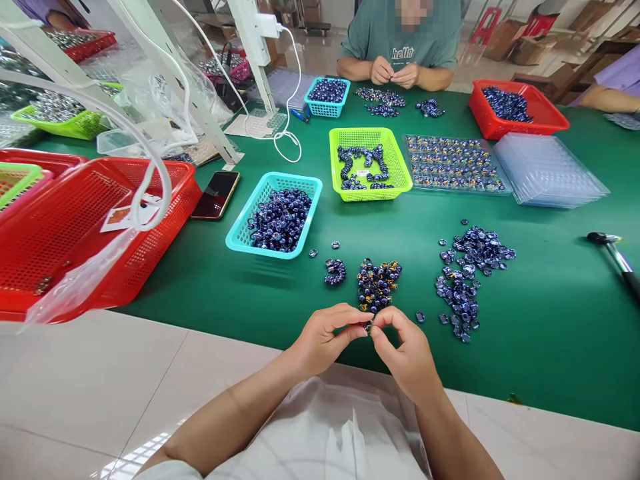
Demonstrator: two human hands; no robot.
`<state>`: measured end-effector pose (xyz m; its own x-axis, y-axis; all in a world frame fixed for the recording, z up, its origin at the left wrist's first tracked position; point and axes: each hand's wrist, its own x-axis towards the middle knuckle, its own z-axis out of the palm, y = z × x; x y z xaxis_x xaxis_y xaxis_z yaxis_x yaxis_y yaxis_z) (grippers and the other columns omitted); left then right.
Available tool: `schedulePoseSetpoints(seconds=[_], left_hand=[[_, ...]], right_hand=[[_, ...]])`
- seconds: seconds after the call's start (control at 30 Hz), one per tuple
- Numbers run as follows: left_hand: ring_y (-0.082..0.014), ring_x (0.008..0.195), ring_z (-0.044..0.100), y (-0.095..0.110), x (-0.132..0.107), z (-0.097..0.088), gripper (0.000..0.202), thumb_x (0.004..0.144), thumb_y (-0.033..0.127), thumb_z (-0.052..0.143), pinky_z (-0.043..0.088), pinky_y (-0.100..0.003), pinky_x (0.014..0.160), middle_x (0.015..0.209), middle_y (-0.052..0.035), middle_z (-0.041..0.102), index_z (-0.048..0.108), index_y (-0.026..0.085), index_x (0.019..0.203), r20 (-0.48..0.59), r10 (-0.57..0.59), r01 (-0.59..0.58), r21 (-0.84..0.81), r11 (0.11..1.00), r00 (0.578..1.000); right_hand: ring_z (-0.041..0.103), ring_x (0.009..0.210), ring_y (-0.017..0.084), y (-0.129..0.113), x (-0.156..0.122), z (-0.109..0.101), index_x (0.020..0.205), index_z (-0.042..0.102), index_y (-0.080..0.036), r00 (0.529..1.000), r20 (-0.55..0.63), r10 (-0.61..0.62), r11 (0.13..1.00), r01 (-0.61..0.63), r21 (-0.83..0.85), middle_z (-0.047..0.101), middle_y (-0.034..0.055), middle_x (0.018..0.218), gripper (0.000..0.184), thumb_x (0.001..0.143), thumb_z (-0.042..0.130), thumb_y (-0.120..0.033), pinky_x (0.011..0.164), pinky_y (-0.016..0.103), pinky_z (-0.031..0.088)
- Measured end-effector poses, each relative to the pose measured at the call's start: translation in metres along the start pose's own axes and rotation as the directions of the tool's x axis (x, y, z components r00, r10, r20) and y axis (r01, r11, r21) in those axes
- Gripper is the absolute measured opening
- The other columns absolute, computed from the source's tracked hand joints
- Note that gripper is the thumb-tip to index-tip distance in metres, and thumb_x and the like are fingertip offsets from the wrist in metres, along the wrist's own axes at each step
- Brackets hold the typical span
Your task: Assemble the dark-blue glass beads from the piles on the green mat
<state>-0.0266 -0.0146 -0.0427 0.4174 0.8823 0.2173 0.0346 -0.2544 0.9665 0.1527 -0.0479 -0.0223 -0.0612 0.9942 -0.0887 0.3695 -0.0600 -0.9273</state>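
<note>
My left hand [325,337] and my right hand [406,350] meet at the table's front edge, both closed. Between their fingertips they pinch a small shiny piece [369,327], dark with a touch of gold; its exact kind is too small to tell. Just beyond the fingers lies a heap of round dark-blue and gold pieces [379,285]. A curved row of dark-blue pieces [335,272] sits to its left. Flat oval dark-blue pieces [463,293] are spread in a loose pile to the right of my right hand.
A blue basket [240,235] of dark pieces and a green basket [407,180] stand beyond. Further right are a filled clear tray [457,163], stacked clear trays [550,170] and a red basket [545,123]. A phone [216,195] lies left; a co-worker [400,50] sits opposite.
</note>
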Motion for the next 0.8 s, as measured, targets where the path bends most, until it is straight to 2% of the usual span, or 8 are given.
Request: schedulePoseSetpoints(seconds=[0.1, 0.23, 0.4, 0.47, 0.6, 0.7, 0.8], left_hand=[[-0.0170, 0.080, 0.066, -0.001, 0.001, -0.002, 0.025, 0.091, 0.018, 0.065, 0.053, -0.028, 0.074, 0.089, -0.0080, 0.077, 0.075, 0.021, 0.113, 0.030, 0.027, -0.027, 0.022, 0.999, 0.999], [-0.0159, 0.076, 0.065, -0.001, 0.002, -0.004, 0.025, 0.089, 0.018, 0.066, 0.051, -0.025, 0.071, 0.084, -0.0070, 0.076, 0.076, 0.019, 0.112, 0.057, 0.001, -0.003, 0.031, 1.000, 0.998], [-0.0155, 0.073, 0.065, 0.002, 0.001, -0.004, 0.019, 0.085, 0.021, 0.072, 0.049, -0.025, 0.069, 0.082, -0.0058, 0.075, 0.078, 0.017, 0.102, 0.022, -0.213, 0.213, 0.028, 0.977, 0.977], [-0.0155, 0.071, 0.064, 0.003, 0.001, -0.003, 0.016, 0.084, 0.022, 0.073, 0.048, -0.025, 0.068, 0.081, -0.0056, 0.075, 0.079, 0.016, 0.097, 0.010, -0.250, 0.250, 0.020, 0.968, 0.968], [-0.0148, 0.067, 0.061, 0.004, -0.002, 0.000, 0.019, 0.086, 0.022, 0.070, 0.047, -0.025, 0.065, 0.075, -0.0051, 0.074, 0.080, 0.016, 0.100, -0.043, -0.222, 0.223, 0.013, 0.975, 0.974], [-0.0165, 0.071, 0.063, 0.006, -0.004, 0.001, 0.022, 0.086, 0.025, 0.069, 0.049, -0.027, 0.068, 0.079, -0.0066, 0.075, 0.079, 0.016, 0.104, -0.065, -0.215, 0.215, -0.002, 0.977, 0.974], [-0.0189, 0.078, 0.067, 0.009, -0.005, 0.002, 0.024, 0.084, 0.028, 0.071, 0.053, -0.029, 0.072, 0.089, -0.0087, 0.077, 0.079, 0.017, 0.104, -0.088, -0.292, 0.288, -0.059, 0.956, 0.952]], right_hand=[[0.054, 0.078, 0.016, 0.002, 0.001, -0.001, 0.078, 0.055, -0.022, 0.998, 0.029, 0.048, 0.999, -0.048, 0.018, 0.058, -0.0004, 0.081, 0.010, 0.088, 0.053, -0.023, 0.069, 0.026, 0.042], [0.054, 0.076, 0.015, 0.001, 0.002, -0.002, 0.078, 0.057, -0.021, 0.995, 0.052, 0.089, 0.996, -0.090, 0.027, 0.058, -0.0012, 0.079, 0.009, 0.086, 0.055, -0.023, 0.068, 0.026, 0.041], [0.054, 0.073, 0.015, -0.004, 0.002, -0.004, 0.077, 0.058, -0.021, 0.988, 0.070, 0.134, 0.989, -0.138, 0.058, 0.059, -0.0015, 0.075, 0.010, 0.087, 0.055, -0.023, 0.066, 0.026, 0.041], [0.055, 0.073, 0.015, -0.005, 0.003, -0.003, 0.077, 0.057, -0.021, 0.987, 0.075, 0.143, 0.986, -0.149, 0.078, 0.060, -0.0011, 0.075, 0.010, 0.087, 0.055, -0.024, 0.067, 0.027, 0.042], [0.055, 0.072, 0.015, -0.004, 0.006, 0.000, 0.076, 0.055, -0.021, 0.991, 0.042, 0.125, 0.988, -0.128, 0.081, 0.059, -0.0018, 0.073, 0.011, 0.085, 0.059, -0.026, 0.068, 0.027, 0.043], [0.054, 0.071, 0.015, -0.004, 0.010, 0.002, 0.075, 0.054, -0.021, 0.996, -0.003, 0.092, 0.995, -0.092, 0.049, 0.058, -0.0025, 0.072, 0.012, 0.083, 0.061, -0.025, 0.068, 0.026, 0.044], [0.056, 0.072, 0.015, -0.004, 0.014, 0.005, 0.075, 0.054, -0.021, 0.998, -0.017, 0.067, 0.997, -0.066, 0.035, 0.061, -0.0019, 0.073, 0.012, 0.083, 0.062, -0.025, 0.068, 0.026, 0.044]])
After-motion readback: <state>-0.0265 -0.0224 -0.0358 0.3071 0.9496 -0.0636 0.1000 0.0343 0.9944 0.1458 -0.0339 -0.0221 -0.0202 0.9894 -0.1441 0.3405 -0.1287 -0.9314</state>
